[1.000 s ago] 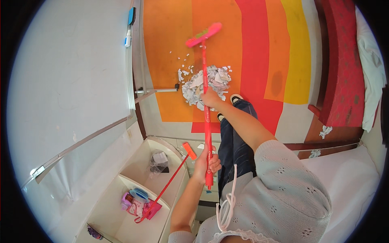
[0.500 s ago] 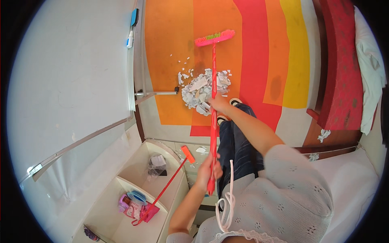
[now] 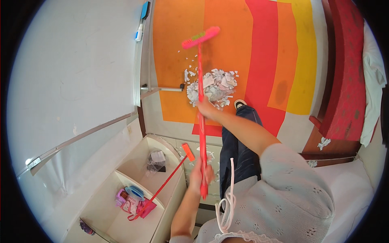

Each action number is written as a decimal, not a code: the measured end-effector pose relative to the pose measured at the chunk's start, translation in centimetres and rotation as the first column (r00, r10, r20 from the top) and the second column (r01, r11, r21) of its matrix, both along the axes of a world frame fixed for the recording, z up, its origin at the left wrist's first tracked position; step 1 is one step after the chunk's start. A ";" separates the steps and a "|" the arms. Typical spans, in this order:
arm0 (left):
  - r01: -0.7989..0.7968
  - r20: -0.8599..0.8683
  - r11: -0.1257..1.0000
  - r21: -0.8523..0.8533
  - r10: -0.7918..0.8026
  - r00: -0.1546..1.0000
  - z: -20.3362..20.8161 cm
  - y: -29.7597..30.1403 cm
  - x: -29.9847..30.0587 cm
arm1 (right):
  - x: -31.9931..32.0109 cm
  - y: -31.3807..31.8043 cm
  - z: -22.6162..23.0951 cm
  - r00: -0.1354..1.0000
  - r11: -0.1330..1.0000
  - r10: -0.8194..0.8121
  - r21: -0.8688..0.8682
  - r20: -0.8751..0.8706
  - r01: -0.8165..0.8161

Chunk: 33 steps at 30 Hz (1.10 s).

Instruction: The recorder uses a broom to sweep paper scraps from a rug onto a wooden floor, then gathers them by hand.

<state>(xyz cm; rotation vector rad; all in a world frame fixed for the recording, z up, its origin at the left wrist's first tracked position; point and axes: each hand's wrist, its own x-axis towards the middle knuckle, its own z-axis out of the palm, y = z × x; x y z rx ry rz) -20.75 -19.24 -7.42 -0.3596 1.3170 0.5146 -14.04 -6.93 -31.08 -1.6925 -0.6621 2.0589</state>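
A broom (image 3: 202,137) with a red handle runs nearly straight away from me. Its pink head (image 3: 201,37), with pink and green bristles, is at the far end, beyond a pile of torn white paper scraps (image 3: 214,85) on the floor. My right hand (image 3: 207,108) is closed round the middle of the handle, at the pile's near edge. Closer to me, my left hand (image 3: 201,177) wraps the handle near its end. The head looks slightly blurred and tilts, its right end farther away. Whether the bristles touch the floor, I cannot tell.
A whiteboard (image 3: 81,73) stands at left, its foot (image 3: 172,89) reaching toward the scraps. Below it, a cream shelf unit (image 3: 115,174) holds several small items and a red stick with an orange head (image 3: 188,152). A red-covered piece of furniture (image 3: 350,81) lines the right side.
The broom has swung left relative to the paper pile, and its head is more tilted. Both hands kept their grip and moved left with it. One of two visible shoes has gone from sight.
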 end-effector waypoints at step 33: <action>-0.137 0.061 0.976 -0.170 0.149 0.987 6.1 -9.4 0.5 | -1.7 -11.8 2.1 0.892 0.893 0.447 0.018 0.064 -0.449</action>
